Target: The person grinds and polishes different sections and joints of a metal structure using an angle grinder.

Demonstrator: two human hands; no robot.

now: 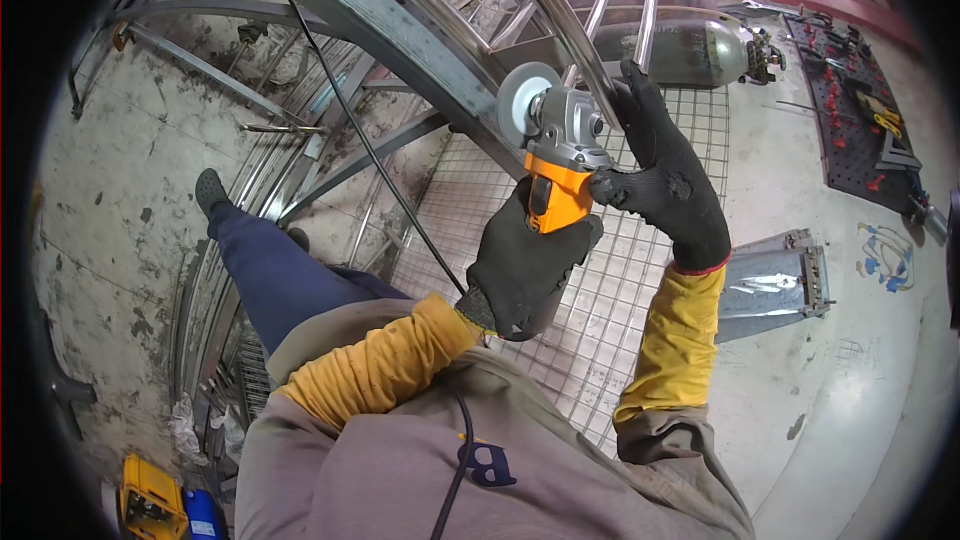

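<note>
My left hand (530, 270), in a black glove, is wrapped round the orange body of an angle grinder (560, 190) with a grey metal head. A pale round disc (521, 102) on the grinder stands beside a steel beam of the frame; whether it touches cannot be told. My right hand (672, 165), also in a black glove, is at the grinder's right with fingers stretched upward along a shiny curved tube (575, 35). Its thumb lies against or close to the grinder's body. A black cord (372, 152) passes close by my left wrist.
The wide steel beam (330, 5) crosses the top left. Beneath lies a wire mesh (585, 370). A gas cylinder (680, 52) lies at the far right, near a black tool board (845, 105). Metal plates (765, 285) rest right of my forearm. A yellow case (152, 500) sits lower left.
</note>
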